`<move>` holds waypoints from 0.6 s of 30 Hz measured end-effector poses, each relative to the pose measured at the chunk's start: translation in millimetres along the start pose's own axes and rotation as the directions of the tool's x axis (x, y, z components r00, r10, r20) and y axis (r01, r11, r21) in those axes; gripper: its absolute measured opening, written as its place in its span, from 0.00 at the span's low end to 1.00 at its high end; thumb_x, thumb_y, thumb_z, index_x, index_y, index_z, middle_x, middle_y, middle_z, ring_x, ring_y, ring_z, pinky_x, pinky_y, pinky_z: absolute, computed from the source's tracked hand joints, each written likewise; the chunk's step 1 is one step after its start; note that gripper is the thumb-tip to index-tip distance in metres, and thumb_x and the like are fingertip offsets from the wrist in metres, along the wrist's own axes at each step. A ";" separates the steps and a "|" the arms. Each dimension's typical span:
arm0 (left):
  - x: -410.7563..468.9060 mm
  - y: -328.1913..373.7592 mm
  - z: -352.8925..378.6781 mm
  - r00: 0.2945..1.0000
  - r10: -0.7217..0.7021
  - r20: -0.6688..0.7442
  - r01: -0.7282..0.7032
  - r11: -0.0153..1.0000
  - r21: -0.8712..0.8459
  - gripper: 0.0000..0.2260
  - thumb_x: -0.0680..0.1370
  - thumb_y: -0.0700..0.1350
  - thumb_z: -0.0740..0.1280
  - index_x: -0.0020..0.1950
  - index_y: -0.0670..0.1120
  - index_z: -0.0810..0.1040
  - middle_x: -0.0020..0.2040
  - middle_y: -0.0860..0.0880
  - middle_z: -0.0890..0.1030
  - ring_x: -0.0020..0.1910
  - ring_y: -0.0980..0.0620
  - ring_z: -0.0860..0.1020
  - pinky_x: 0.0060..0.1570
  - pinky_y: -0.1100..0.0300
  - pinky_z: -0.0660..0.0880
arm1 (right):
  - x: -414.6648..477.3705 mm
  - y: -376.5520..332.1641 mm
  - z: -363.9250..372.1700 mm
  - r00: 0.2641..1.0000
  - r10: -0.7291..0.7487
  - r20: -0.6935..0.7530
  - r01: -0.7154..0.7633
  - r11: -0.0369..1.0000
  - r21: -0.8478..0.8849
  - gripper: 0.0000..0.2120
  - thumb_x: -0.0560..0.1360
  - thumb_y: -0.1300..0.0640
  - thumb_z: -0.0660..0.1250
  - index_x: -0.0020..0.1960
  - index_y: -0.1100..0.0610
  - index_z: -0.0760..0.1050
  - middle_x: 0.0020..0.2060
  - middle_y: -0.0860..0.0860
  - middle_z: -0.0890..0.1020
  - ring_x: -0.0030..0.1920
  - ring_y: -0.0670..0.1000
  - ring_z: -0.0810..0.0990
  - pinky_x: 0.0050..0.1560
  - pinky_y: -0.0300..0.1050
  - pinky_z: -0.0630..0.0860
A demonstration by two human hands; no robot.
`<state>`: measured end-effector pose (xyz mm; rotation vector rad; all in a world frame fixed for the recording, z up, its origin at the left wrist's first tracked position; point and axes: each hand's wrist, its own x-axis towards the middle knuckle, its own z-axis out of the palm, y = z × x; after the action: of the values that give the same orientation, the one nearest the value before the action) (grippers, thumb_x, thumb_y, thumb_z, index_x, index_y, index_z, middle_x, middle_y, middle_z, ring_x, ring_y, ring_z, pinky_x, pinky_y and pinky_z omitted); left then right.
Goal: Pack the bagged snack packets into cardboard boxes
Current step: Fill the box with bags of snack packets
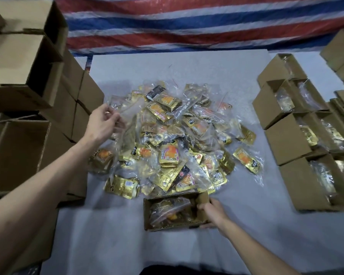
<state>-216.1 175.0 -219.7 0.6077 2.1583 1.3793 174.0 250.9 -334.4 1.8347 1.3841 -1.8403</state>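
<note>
Left grip (104, 124) pinched a clear bag (123, 108) beside the gold pile (167, 135); right grip (213, 212) clamped one wall of the box (146, 214), filled boxes (276, 139) beyond.

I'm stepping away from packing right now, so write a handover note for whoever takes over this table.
Left hand pinches a clear bag at the pile's left edge.
Right hand has its grip on the right wall of the near box, one packed bag inside.
Done: filled boxes stand open at right.
Left: the pile of bagged packets; spare boxes stacked at left.
</note>
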 end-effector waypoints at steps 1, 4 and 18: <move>-9.5 7.8 2.3 0.999 0.029 0.017 -0.029 0.999 -0.017 0.08 0.83 0.37 0.62 0.44 0.45 0.71 0.42 0.37 0.84 0.38 0.42 0.85 0.34 0.53 0.82 | -0.2 0.0 0.4 1.000 0.002 -0.002 -0.002 1.000 0.007 0.17 0.77 0.60 0.65 0.65 0.51 0.71 0.56 0.53 0.77 0.51 0.58 0.81 0.34 0.49 0.83; -41.1 33.4 9.4 0.985 0.147 0.091 -0.147 0.989 -0.015 0.07 0.82 0.37 0.62 0.45 0.44 0.72 0.41 0.40 0.85 0.42 0.45 0.85 0.44 0.51 0.83 | -0.9 0.7 2.1 1.000 0.000 -0.009 0.000 1.000 0.018 0.16 0.76 0.61 0.65 0.63 0.52 0.73 0.51 0.53 0.80 0.44 0.59 0.85 0.31 0.48 0.82; -165.7 86.3 49.7 0.886 0.209 0.414 0.036 0.858 -0.512 0.05 0.80 0.41 0.61 0.48 0.40 0.68 0.39 0.42 0.80 0.53 0.32 0.82 0.51 0.37 0.80 | -0.6 4.6 4.9 0.999 -0.037 -0.040 0.038 0.999 0.014 0.12 0.76 0.63 0.62 0.57 0.52 0.75 0.51 0.58 0.82 0.43 0.61 0.86 0.36 0.57 0.84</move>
<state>-48.2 141.7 -129.7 0.7359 1.3306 1.5808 174.0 244.7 -337.1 1.8749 1.4316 -1.8461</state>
